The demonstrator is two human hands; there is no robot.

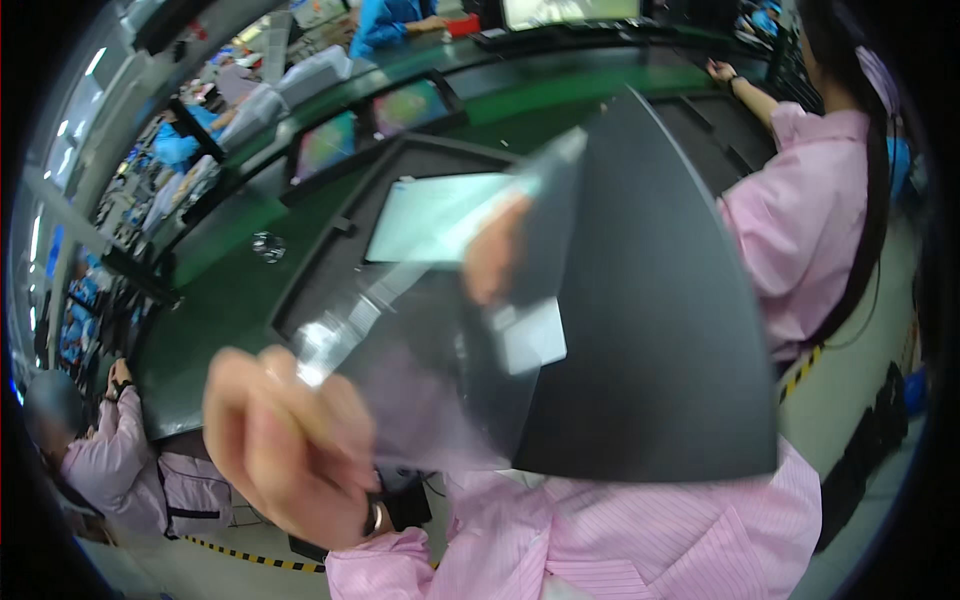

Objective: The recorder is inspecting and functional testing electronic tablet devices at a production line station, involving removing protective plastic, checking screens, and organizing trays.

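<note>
clear film (425, 390), one end pinched tight in left grip (288, 440); black panel (650, 300) alongside, white label (540, 338) near its left edge, any print too blurred to read; right grip (495, 250) by that edge, closure cannot be told; beyond, dark tray (318, 262) on green tabletop (215, 315).

A green table (205, 325) spreads at 9 o'clock; a lit screen (570, 11) stands at 12. Strip lights (96, 61) glow at 10, and black-and-yellow tape (255, 559) crosses the pale floor (255, 584) at 7.
</note>
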